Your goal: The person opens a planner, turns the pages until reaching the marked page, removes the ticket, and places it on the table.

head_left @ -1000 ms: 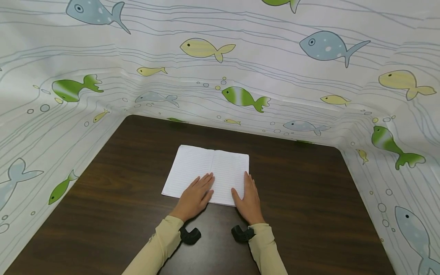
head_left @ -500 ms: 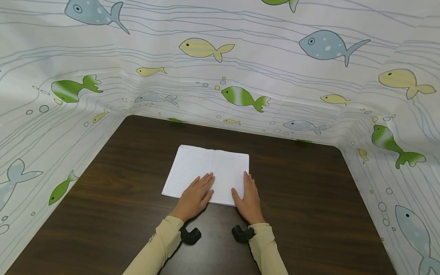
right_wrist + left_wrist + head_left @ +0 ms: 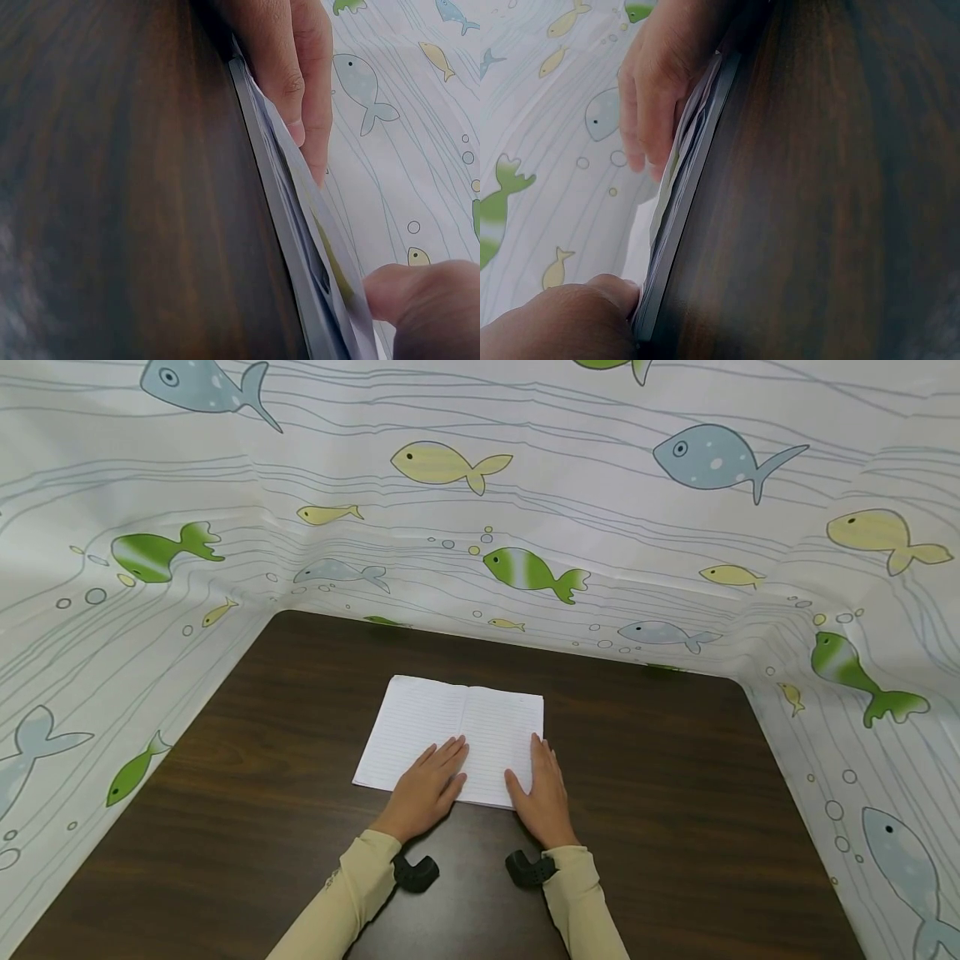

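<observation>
A white notebook with ruled pages (image 3: 431, 714) lies spread out on the dark table. Across its lower middle rests my left hand (image 3: 423, 792), palm down with straight fingers. My right hand (image 3: 546, 797) lies along the notebook's right edge, its thumb over the page and its fingers straight and close together. The left wrist view looks along the notebook's near edge (image 3: 686, 191), with my left thumb (image 3: 592, 304) at the bottom and the right hand above. In the right wrist view my right thumb (image 3: 401, 292) is right at the slightly lifted pages, with the left hand above.
Around the brown wooden table (image 3: 675, 793) stands a white sheet (image 3: 585, 485) printed with fish and wavy lines, at the back and both sides. Black wrist devices (image 3: 416, 875) sit below both cuffs, and pale yellow sleeves cover both arms.
</observation>
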Demonstrator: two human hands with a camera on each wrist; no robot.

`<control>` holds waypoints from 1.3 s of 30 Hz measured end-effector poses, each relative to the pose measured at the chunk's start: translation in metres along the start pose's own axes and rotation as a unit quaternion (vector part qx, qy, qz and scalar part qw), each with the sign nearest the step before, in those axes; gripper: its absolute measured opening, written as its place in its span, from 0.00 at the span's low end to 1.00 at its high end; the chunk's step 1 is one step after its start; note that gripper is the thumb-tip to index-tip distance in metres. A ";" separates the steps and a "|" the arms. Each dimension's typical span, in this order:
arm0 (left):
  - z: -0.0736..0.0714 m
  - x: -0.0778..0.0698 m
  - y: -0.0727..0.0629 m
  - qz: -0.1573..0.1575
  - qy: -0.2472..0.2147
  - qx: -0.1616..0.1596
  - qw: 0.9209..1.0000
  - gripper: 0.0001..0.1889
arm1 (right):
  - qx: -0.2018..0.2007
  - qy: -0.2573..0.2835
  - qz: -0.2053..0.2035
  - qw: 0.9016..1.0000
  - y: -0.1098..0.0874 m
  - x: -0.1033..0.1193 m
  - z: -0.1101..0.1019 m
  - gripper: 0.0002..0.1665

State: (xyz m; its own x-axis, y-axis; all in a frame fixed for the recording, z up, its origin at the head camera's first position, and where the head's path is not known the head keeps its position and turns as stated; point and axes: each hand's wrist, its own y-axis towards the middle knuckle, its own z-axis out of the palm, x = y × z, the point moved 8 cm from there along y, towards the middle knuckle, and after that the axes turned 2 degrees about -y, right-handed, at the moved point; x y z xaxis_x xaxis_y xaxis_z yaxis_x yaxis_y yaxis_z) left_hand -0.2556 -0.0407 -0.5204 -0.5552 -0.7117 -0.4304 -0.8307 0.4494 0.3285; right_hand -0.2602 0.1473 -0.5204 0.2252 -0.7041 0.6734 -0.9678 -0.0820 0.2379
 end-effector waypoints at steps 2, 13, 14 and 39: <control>-0.001 0.000 0.000 0.001 0.001 -0.002 1.000 0.26 | 0.001 -0.002 -0.002 1.000 0.000 -0.001 0.001 0.45; -0.002 -0.001 -0.002 -0.001 -0.007 -0.006 1.000 0.26 | 0.007 -0.018 -0.018 1.000 0.000 0.000 0.002 0.44; -0.002 -0.001 -0.002 -0.001 -0.006 -0.008 1.000 0.26 | 0.007 -0.020 -0.019 1.000 0.000 0.000 0.003 0.44; -0.005 -0.001 0.000 0.010 -0.004 -0.033 0.999 0.26 | -0.002 -0.027 -0.027 0.999 0.000 -0.001 0.005 0.40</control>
State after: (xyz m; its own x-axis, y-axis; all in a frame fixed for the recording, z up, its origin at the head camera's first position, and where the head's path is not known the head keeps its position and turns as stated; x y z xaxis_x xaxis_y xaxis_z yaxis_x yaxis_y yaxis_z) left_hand -0.2542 -0.0428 -0.5153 -0.5724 -0.6980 -0.4303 -0.8151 0.4273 0.3911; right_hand -0.2611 0.1446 -0.5240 0.2705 -0.7365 0.6200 -0.9539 -0.1181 0.2759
